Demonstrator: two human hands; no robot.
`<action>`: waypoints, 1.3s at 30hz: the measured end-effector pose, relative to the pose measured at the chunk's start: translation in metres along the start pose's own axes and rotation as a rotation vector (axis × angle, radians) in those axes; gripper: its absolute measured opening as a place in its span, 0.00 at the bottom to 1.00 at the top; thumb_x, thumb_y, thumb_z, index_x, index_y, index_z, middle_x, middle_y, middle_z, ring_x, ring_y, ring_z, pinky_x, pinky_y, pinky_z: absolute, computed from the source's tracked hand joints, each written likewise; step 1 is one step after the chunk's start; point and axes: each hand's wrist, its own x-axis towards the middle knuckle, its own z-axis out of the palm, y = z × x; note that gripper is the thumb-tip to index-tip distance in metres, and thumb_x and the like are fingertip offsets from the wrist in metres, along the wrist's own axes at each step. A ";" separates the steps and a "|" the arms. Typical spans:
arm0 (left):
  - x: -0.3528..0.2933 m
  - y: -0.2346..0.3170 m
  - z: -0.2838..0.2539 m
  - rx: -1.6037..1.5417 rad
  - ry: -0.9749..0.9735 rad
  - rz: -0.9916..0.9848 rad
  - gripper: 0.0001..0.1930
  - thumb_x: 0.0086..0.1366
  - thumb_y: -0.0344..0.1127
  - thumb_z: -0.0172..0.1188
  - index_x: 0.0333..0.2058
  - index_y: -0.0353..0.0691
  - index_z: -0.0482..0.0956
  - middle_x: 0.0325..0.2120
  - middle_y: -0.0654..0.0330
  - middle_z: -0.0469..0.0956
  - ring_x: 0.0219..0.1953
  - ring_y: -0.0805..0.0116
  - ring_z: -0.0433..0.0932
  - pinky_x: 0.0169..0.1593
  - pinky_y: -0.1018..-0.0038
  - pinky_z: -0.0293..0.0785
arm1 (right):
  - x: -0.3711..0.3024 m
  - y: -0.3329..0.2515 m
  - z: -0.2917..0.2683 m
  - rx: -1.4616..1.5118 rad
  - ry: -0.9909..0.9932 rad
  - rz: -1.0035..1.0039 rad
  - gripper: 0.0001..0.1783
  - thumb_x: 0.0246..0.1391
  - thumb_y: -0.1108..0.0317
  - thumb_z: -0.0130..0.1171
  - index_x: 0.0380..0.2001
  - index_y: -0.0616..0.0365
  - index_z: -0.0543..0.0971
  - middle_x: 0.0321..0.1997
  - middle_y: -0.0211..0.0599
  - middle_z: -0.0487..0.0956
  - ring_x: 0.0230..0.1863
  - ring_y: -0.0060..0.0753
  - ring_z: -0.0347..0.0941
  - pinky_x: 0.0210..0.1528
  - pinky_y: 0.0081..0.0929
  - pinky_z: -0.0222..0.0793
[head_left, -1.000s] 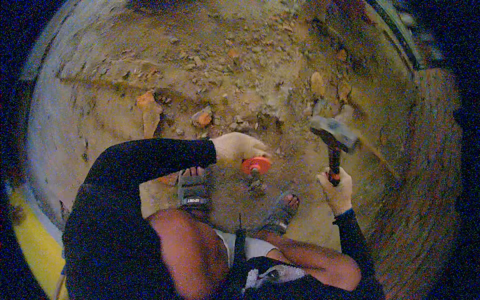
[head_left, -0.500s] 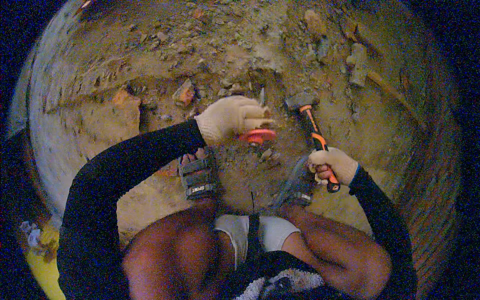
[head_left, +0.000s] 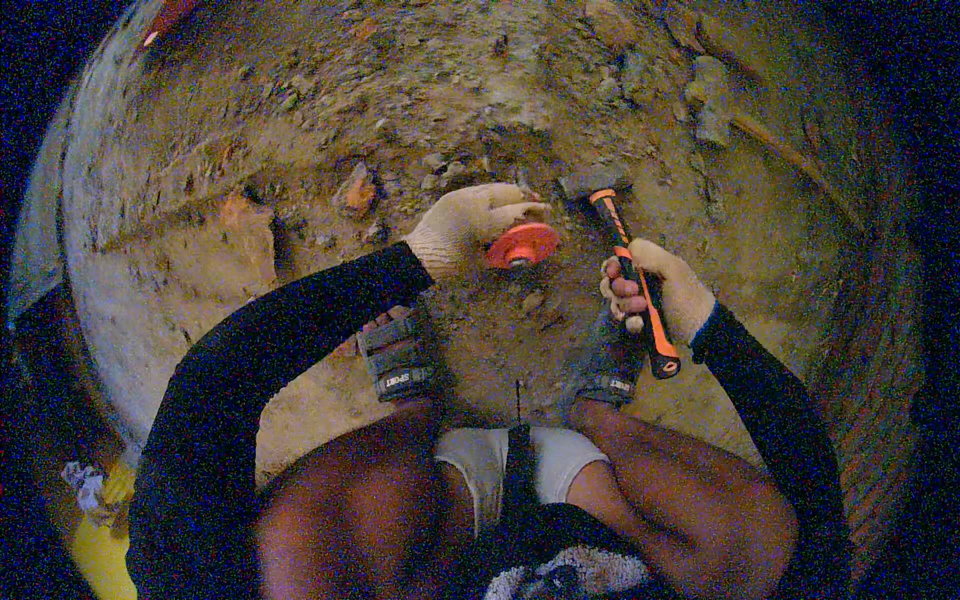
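My left hand point(head_left: 470, 228), in a cream knitted glove, is closed around a chisel with a round orange-red hand guard point(head_left: 522, 245). The guard's flat face tilts toward me; the glove hides most of the shaft, and I cannot make out the tip. My right hand point(head_left: 672, 285), gloved with bare fingertips showing, grips a club hammer point(head_left: 655, 325) midway along its black and orange handle. The hammer's dark steel head point(head_left: 594, 186) is up and to the right of the chisel, apart from it.
Rough earth and rubble point(head_left: 420, 90) lie ahead. A reddish stone point(head_left: 356, 190) and a larger slab point(head_left: 248, 235) sit to the left. At far right lies a second hammer point(head_left: 712, 100) with a long wooden handle. My sandalled feet point(head_left: 400, 355) flank the work spot. Something yellow point(head_left: 100, 555) stands lower left.
The orange guard has tipped so more of its face shows, and the chisel tip seen before is no longer visible. My right hand has shifted up the hammer handle, its fingers loosened somewhat.
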 end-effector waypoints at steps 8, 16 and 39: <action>-0.002 0.012 -0.014 0.220 0.192 0.072 0.29 0.58 0.39 0.67 0.60 0.48 0.77 0.52 0.55 0.79 0.54 0.49 0.77 0.59 0.60 0.75 | 0.009 -0.011 0.008 -0.191 0.040 0.045 0.13 0.65 0.53 0.58 0.44 0.49 0.73 0.24 0.18 0.65 0.18 0.12 0.58 0.21 0.20 0.61; 0.004 0.003 -0.007 0.313 -0.050 0.155 0.26 0.55 0.38 0.65 0.56 0.55 0.81 0.49 0.60 0.78 0.51 0.51 0.77 0.52 0.60 0.77 | 0.008 -0.011 0.006 -0.249 0.055 0.054 0.12 0.65 0.52 0.59 0.40 0.45 0.72 0.24 0.16 0.65 0.17 0.10 0.58 0.21 0.20 0.63; 0.042 0.011 -0.008 0.219 0.377 0.124 0.22 0.50 0.40 0.68 0.46 0.47 0.80 0.42 0.59 0.78 0.47 0.54 0.77 0.49 0.64 0.78 | -0.044 0.003 0.041 -1.342 0.690 -1.145 0.17 0.51 0.68 0.74 0.41 0.60 0.79 0.31 0.28 0.80 0.30 0.24 0.76 0.33 0.27 0.74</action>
